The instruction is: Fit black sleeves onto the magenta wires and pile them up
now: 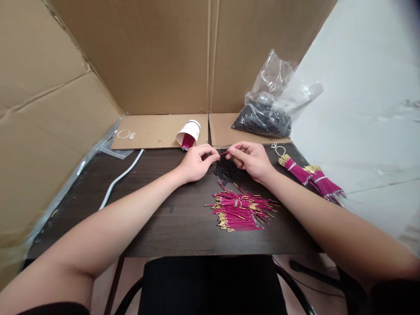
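Head view: both the left hand [196,162] and the right hand [251,159] pinch one thin magenta wire [223,153], fingers closed on its ends. It looks light, bendy, best gripped near the tips.

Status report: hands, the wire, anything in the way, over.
Left hand and right hand both pinch one pink wire. Black sleeves lie under it, loose wires nearer the person. Nothing blocks the grip.

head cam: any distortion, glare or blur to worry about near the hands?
Head view: wide-angle bowing stretches the forearms and cardboard edges; centre is sharp, with the left hand and right hand pinching a magenta wire; the white wall at right is bright and washed out; the plastic bag shows mild glare.
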A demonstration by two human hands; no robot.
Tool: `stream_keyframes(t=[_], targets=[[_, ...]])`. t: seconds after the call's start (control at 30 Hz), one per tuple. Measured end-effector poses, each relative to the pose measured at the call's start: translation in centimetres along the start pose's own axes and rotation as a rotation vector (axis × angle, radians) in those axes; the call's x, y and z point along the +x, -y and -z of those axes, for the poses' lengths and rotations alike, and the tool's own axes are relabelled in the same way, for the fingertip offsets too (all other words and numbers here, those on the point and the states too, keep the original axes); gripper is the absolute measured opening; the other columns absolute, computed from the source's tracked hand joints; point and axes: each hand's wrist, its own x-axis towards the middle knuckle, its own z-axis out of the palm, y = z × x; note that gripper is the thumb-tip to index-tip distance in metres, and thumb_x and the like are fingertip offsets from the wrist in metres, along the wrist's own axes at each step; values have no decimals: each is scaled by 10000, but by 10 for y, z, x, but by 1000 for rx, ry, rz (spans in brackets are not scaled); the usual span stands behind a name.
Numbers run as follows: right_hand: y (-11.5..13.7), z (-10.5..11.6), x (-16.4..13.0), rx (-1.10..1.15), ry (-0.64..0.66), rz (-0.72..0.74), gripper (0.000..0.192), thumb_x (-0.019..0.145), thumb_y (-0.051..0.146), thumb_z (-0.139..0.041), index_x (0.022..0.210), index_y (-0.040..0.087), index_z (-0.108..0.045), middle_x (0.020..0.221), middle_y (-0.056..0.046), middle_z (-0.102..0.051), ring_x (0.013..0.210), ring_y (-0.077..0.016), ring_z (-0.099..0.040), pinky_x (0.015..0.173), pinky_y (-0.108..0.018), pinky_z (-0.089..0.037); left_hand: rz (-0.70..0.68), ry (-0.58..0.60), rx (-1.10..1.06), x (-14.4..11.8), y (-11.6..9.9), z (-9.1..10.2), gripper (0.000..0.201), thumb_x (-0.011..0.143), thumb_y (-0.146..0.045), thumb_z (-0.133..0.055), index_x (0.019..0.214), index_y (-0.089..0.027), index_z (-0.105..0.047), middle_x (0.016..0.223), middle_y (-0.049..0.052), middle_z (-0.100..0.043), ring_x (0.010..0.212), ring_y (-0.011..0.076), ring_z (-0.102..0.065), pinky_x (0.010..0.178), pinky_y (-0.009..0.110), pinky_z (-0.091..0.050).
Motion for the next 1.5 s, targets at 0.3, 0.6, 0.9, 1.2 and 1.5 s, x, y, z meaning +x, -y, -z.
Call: stream_keyframes(t=[0.3,0.6,0.9,1.2,1.5], targets=[[2,6,3,127,70,-139,422,754,536,-977,868,189,-765,807,-56,-786,489,-78,-456,439,-247,-276,0,22,-60,3,-1,2,209,1005,-340,-715,899,-164,-754,905,69,-733,822,179,-615,795,353,-492],[3,9,8,58,-48,-86,445,731,557,-967,813,195,-722,735,-38,-737,439,-79,-450,397,-251,-206,77,20,-124,2,0,2,241,981,-378,-741,878,-160,-749,791,45,-693,698,149,-533,675,313,-437],[6,10,6,113,-8,-105,429,687,513,-992,795,193,-727,698,-36,-716,454,-76,-398,431,-250,-200,77,56,-145,4,-1,6,200,959,-318,-737,847,-153,-717,752,31,-654,673,137,-523,667,304,-428],[0,13,6,-338,-17,211,343,901,530,-851,886,204,-746,764,-51,-747,610,-150,-580,579,-320,-437,135,36,-132,2,0,5,204,933,-328,-753,833,-150,-747,709,34,-670,629,132,-523,614,290,-399],[-10,19,12,-260,-95,152,330,889,529,-800,850,215,-707,713,-36,-701,606,-149,-532,581,-322,-400,53,-53,94,1,1,7,196,985,-306,-704,876,-155,-764,838,69,-736,715,160,-582,693,327,-449]])
